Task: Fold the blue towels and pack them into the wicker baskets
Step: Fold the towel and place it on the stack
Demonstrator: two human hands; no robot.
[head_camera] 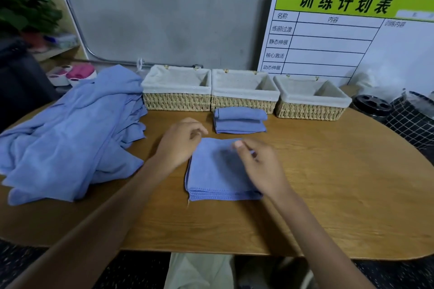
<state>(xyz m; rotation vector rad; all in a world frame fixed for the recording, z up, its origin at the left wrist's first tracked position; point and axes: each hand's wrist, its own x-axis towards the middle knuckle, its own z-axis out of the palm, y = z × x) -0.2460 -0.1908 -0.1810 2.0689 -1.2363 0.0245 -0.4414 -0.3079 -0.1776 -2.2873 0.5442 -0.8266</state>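
Hovering hands: left hand (180, 139) and right hand (260, 164) loosely curled, holding nothing, over folded towel (211, 176);
Beyond hands: towel stack (239, 122); wicker baskets (244, 101);
Left: unfolded towels (70, 138) on surface (328, 183)

Two bare forearms enter from lower left and lower right of frame, no sleeves visible. Left hand (179, 139) and right hand (260, 162) bare: no gloves, rings or watch. Light beige trousers (199, 270) at bottom centre of frame.
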